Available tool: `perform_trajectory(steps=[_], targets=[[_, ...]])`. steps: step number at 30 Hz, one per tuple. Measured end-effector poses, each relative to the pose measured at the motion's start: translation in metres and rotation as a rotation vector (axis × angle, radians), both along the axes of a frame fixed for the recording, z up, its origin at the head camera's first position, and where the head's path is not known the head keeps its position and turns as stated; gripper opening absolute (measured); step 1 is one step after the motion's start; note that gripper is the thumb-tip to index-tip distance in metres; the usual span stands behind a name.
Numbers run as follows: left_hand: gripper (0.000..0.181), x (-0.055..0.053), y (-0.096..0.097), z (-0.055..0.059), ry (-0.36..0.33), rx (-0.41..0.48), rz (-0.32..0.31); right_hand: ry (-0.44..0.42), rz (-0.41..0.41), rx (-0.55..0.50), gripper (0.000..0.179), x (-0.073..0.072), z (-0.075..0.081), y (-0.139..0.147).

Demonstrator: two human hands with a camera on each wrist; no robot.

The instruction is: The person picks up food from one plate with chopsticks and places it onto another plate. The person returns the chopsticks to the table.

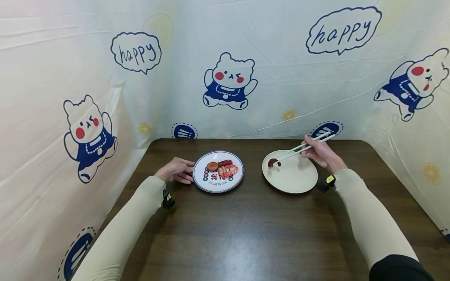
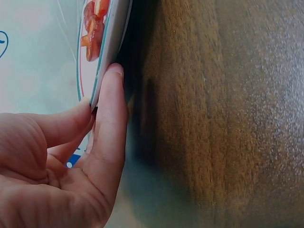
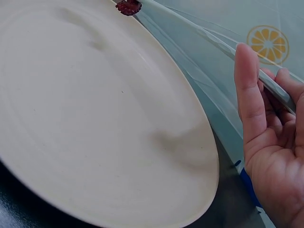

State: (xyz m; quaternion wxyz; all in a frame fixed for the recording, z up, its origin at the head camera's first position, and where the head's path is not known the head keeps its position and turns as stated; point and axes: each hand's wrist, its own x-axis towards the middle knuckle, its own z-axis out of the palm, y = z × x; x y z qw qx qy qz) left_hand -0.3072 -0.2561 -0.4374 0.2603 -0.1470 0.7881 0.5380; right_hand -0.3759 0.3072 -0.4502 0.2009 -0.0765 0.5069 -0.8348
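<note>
My left hand (image 1: 178,171) holds the edge of a blue-rimmed white plate (image 1: 218,186). In the left wrist view, the thumb lies on the plate's rim and a finger (image 2: 112,109) reaches beneath it. Orange and reddish food pieces (image 1: 230,170) show on the plate's face beside red lettering. My right hand (image 1: 321,153) grips a pair of pale chopsticks (image 1: 299,148) that slant down to the left. At their tips is a small dark red piece of food (image 1: 270,163), over the left part of a cream plate (image 1: 293,181).
Both plates are on a dark brown wooden table (image 1: 225,226), side by side with a gap between them. A pale curtain (image 1: 274,89) printed with bears and "happy" bubbles hangs behind the table and along its sides.
</note>
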Motion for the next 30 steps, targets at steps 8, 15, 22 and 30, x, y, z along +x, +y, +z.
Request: perform_trajectory(steps=[8,15,22,30], targets=[[0.054,0.002,0.0,-0.001,-0.002,0.009,-0.001,-0.016,-0.019,0.008,0.039,0.005,-0.002,-0.008],[0.054,0.0,0.0,-0.001,0.0,0.017,0.005,-0.01,-0.037,0.032,0.038,0.004,-0.01,-0.013],[0.055,0.0,-0.001,0.0,-0.002,0.015,-0.003,-0.01,-0.034,0.029,0.036,0.005,-0.008,-0.014],[0.055,-0.001,-0.002,-0.001,-0.003,0.018,-0.006,-0.02,-0.052,0.033,0.036,0.006,-0.007,-0.016]])
